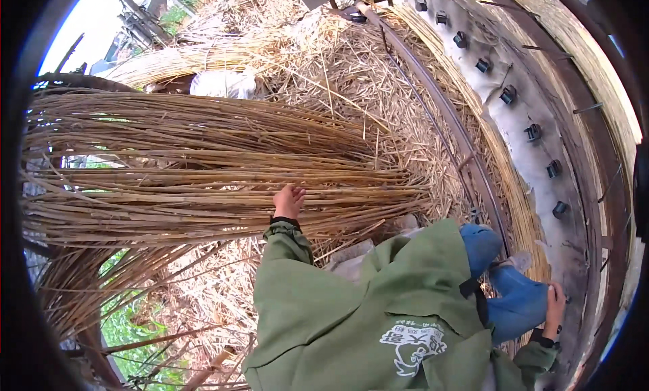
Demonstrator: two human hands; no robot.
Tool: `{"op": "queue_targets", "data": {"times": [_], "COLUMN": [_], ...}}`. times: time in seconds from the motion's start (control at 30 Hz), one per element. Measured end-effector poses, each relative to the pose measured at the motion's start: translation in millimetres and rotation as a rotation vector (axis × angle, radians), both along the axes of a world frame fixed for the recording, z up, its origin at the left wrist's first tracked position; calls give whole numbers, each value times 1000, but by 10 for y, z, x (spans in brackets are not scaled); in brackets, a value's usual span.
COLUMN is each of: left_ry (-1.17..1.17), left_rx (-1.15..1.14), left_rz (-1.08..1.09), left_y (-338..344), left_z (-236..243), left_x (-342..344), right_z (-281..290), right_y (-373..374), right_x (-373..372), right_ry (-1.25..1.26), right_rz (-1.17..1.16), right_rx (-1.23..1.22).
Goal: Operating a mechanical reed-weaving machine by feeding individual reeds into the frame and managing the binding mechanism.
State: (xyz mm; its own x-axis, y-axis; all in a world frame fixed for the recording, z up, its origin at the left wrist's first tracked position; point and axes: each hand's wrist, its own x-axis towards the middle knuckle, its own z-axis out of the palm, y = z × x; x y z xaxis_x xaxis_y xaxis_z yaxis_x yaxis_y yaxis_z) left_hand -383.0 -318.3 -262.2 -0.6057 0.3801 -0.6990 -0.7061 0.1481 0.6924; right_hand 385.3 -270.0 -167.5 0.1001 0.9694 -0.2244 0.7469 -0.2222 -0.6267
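A broad bundle of long, dry reed stalks [169,178] lies crosswise on my left, its ends fanned out toward the middle of the view. My left hand [289,202] is over the stalks with its fingers curled in on them. How many stalks it grips is too small to tell. My right hand [555,308] lies with its fingers stretched along the knee of my blue jeans [517,303] and holds nothing. A loose green coat [365,296] with a white print covers my lap and arms.
Right of me runs a rusty metal rail [446,110]. Beyond it, a row of black spool-like weights [533,132] hangs along a grey cloth-covered beam [547,202]. Broken straw [311,66] litters the ground. A white sack [223,84] lies behind the reeds, near another bundle [182,60].
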Motion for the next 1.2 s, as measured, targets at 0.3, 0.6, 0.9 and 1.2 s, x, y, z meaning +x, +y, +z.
{"op": "queue_targets", "data": {"times": [0.3,0.6,0.9,1.2], "left_ry": [98,878,1558,949], "left_rx": [86,129,90,966], "left_rz": [-386,-381,-176,-164], "left_y": [99,934,938,882], "left_z": [-409,760,987,2053], "left_x": [304,1665,1963,2690], "right_z": [238,56,-17,351], "right_y": [78,-207,-237,76], "right_x": [-444,-309,-292,-1028], "right_ry": [-49,-218,-193,-319], "right_rz": [-61,-155,-116,349], "right_rx": [140,154,267,364]}}
